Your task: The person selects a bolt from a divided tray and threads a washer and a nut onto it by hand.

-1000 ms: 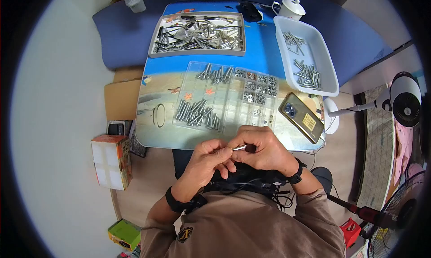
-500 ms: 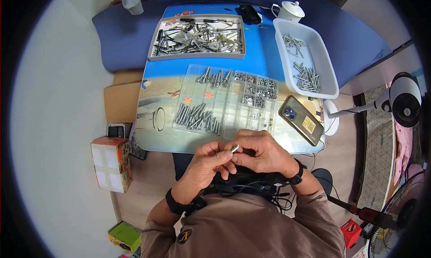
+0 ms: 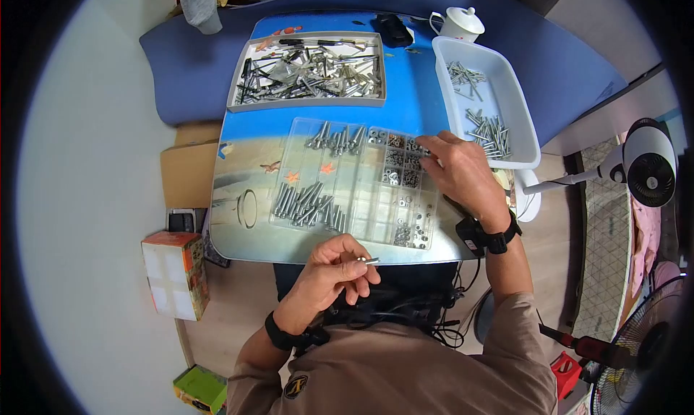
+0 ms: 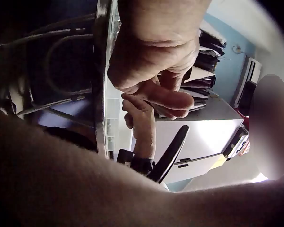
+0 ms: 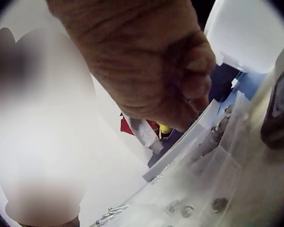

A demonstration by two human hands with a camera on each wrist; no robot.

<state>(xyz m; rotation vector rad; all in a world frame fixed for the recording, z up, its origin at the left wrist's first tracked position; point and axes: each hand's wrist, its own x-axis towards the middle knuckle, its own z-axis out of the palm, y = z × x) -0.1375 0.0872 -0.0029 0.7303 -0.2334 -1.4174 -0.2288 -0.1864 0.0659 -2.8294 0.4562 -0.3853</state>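
Observation:
In the head view the left hand (image 3: 331, 276) pinches a short metal bolt (image 3: 370, 260) between thumb and fingers, just off the table's front edge. The right hand (image 3: 464, 173) reaches over the clear compartment box (image 3: 372, 220), its fingertips at the upper right compartments of nuts and washers; whether they grip a piece cannot be seen. In the right wrist view the right hand (image 5: 146, 61) hangs above the box with its fingers bent. The left wrist view shows the left hand (image 4: 156, 56) close up, the bolt hidden.
Long bolts (image 3: 307, 204) lie in the box's left half. Behind stands a cardboard tray (image 3: 235, 100) of mixed hardware. At the right are a white bin (image 3: 499, 90) with screws and a lidded cup (image 3: 463, 23). A fan (image 3: 650, 165) stands farther right.
The right hand has left the bolt and moved up and right to the small compartments. The left hand still holds the bolt, slightly lower in view.

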